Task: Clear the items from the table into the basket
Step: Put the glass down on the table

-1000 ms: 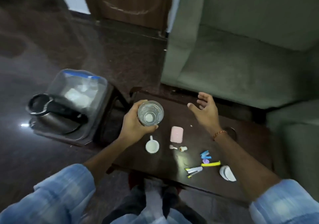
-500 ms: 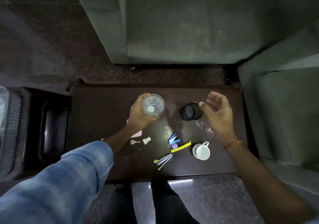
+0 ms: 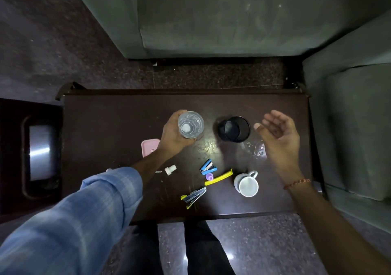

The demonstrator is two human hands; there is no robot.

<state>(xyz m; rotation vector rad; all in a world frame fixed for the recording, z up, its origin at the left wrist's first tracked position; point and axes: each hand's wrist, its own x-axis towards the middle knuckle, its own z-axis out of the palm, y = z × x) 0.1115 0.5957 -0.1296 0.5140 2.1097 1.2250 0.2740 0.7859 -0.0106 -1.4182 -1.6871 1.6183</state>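
Note:
My left hand (image 3: 174, 134) grips a clear drinking glass (image 3: 190, 124) over the middle of the dark wooden table (image 3: 110, 126). My right hand (image 3: 279, 135) hovers open just right of a black mesh cup (image 3: 234, 129), above a second clear glass (image 3: 255, 148) that it partly hides. Nearer me lie a white mug (image 3: 246, 184), a blue stapler (image 3: 208, 167), a yellow strip (image 3: 219, 177), a purple cap (image 3: 209, 176), a grey-and-yellow stapler (image 3: 193, 196), a small white dropper cap (image 3: 170, 169) and a pink case (image 3: 149, 148) half under my left wrist.
A dark side stand (image 3: 31, 158) with a shiny metal surface sits left of the table. A green sofa (image 3: 211, 20) stands beyond the table and another green seat (image 3: 355, 126) is at the right. My legs are under the near edge.
The camera view swung right and down, so the basket at the left left the frame. My left hand still holds the glass; my right hand moved beside the black cup.

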